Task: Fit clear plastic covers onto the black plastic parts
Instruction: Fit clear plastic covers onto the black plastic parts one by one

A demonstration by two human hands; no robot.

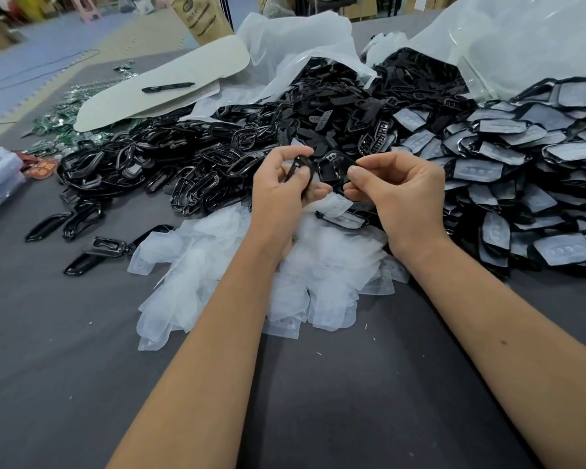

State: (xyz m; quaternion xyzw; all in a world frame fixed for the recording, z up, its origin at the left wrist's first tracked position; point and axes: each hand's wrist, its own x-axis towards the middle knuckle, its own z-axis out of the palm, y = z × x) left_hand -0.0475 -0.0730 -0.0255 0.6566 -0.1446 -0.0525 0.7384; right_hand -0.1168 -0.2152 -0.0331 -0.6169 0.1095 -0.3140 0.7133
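My left hand (281, 184) pinches a black ring-shaped frame (298, 165) between thumb and fingers. My right hand (396, 194) pinches a flat black plastic part (334, 169) by its right edge, held just right of the frame. A clear plastic cover (329, 204) shows below my fingers, between both hands; whether a hand holds it is unclear. A heap of loose clear covers (251, 275) lies on the grey table under my wrists. Black frames (170, 170) are piled to the left, flat black parts (345, 110) behind.
Black parts with covers on them (528, 170) are heaped at the right. Open white plastic bags (301, 52) lie behind the piles. A white board (163, 86) with a black pen (168, 87) sits at the back left, green pieces (58, 123) beside it. Grey table (352, 384) extends toward me.
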